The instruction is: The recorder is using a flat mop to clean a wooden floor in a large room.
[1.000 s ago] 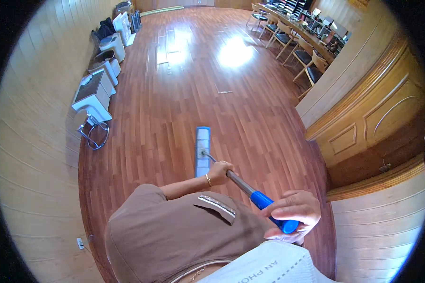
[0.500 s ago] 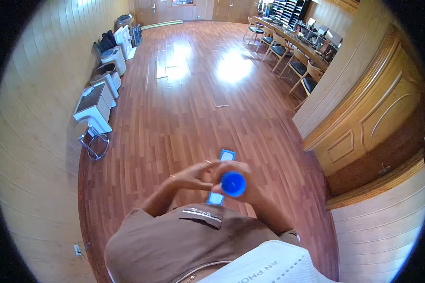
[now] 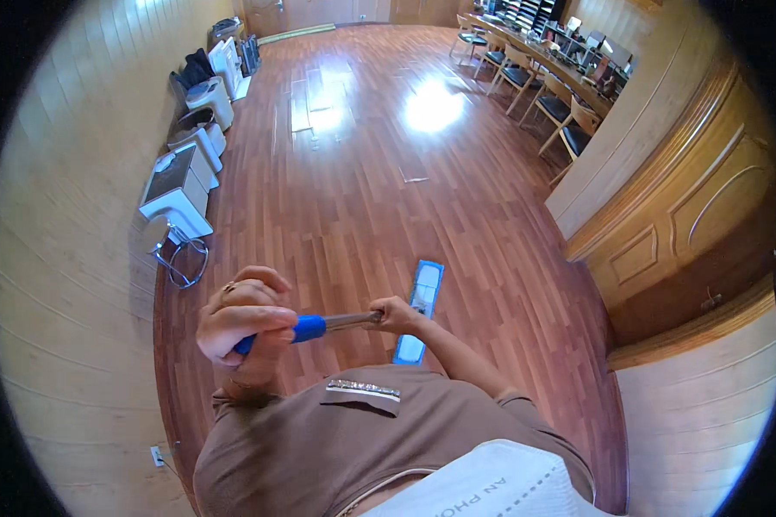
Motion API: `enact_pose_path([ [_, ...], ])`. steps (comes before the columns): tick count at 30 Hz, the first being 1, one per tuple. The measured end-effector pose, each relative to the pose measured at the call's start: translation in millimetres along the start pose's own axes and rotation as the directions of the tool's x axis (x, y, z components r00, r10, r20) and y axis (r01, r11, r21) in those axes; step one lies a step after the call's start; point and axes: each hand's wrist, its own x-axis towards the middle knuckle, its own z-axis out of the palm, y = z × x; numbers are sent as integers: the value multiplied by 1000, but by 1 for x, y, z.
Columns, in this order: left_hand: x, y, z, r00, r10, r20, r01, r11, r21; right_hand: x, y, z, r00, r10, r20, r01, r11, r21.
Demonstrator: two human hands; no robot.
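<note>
A flat mop stands in front of me, its long blue-edged white head [image 3: 427, 282] lying on the wooden floor. My left hand [image 3: 248, 319] is wrapped round the blue grip [image 3: 309, 327] at the top of the mop's handle. Lower down, my right hand [image 3: 394, 315] closes round the metal pole [image 3: 347, 320]. The handle leans to the left, with its grip raised near my chest. Part of the pole and the middle of the mop head are hidden behind my right hand and forearm.
Along the left wall stand a stool with a metal ring base [image 3: 181, 250], a white cabinet [image 3: 177, 189] and several appliances. Wooden chairs [image 3: 556, 103] line a long desk [image 3: 560, 73] at the far right. A wooden door [image 3: 681, 215] is nearer on the right.
My hands have moved apart: the left went left with the grip, the right stays on the pole. The handle has tilted left, and more of the mop head shows.
</note>
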Motion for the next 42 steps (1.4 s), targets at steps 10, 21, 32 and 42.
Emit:
enact_pose_path([
  [10,18,-55,-54,991,76,-114,-88,990,-108,53,-3,25,959,22,-283,-106,953,-284],
  [21,37,-112,1,991,-8,135,57,929,-367,-41,-4,-7,700,291,-653,-526,828,-195],
  [32,-7,-84,118,687,261,679,627,259,-734,-236,0,48,279,360,-890,-780,626,8],
  [42,-63,-23,174,463,443,768,810,139,-569,-372,-21,172,-37,459,-888,-848,455,271],
])
